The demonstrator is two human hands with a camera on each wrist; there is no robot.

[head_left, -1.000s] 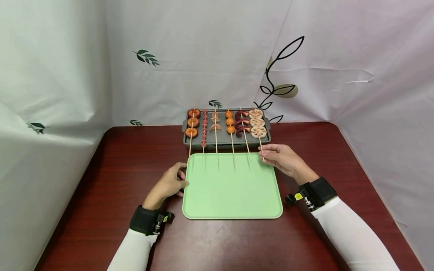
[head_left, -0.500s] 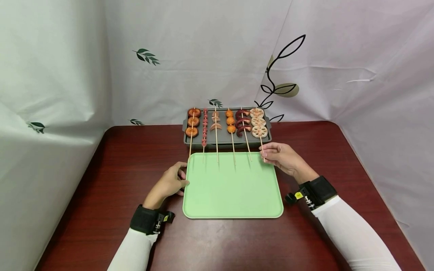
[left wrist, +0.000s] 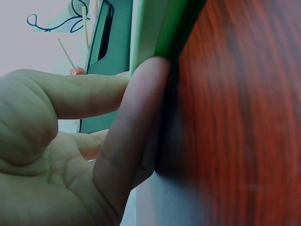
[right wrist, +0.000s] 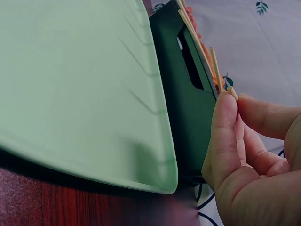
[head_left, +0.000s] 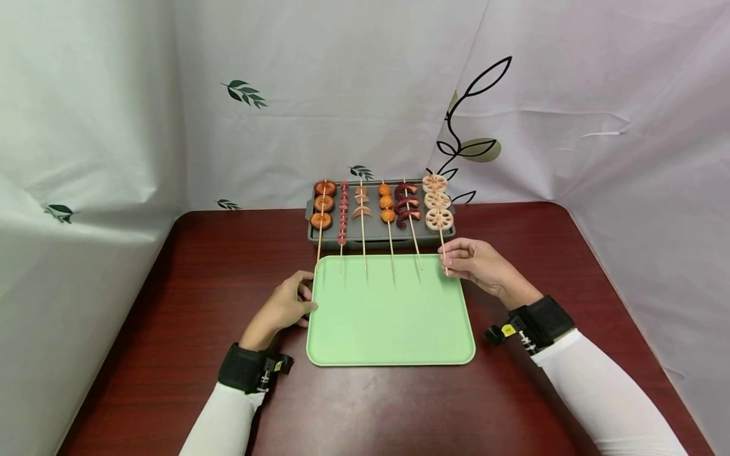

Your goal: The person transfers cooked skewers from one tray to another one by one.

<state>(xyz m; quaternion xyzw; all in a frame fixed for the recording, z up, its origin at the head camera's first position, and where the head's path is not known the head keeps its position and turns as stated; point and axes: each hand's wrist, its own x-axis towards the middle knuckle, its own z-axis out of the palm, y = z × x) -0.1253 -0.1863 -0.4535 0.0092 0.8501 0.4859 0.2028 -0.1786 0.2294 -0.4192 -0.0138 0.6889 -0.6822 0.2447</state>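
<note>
Your left hand (head_left: 283, 308) is resting at the left edge of the green tray (head_left: 390, 329), its fingers curling against the rim and gripping it, as the left wrist view is showing up close. The green tray is lying flat on the dark red tabletop (head_left: 171, 297), directly in front of you. Beyond its far edge, the grey grill pan (head_left: 376, 233) is carrying six skewers side by side, their sticks reaching out over the tray's far rim: reading from the left, a ring skewer (head_left: 322, 204), a small red-piece skewer (head_left: 343, 212), a pale crescent skewer (head_left: 362, 204), an orange ball skewer (head_left: 387, 202), a dark curled skewer (head_left: 407, 206), and a lotus-root skewer (head_left: 436, 201). Your right hand (head_left: 478, 265) is pinching the stick of the lotus-root skewer between thumb and fingertips near the tray's far right corner; its slices are sitting at the right end of the grill pan, the top one showing above the far rim. White sheeting printed with leaves is hanging behind the tabletop.
</note>
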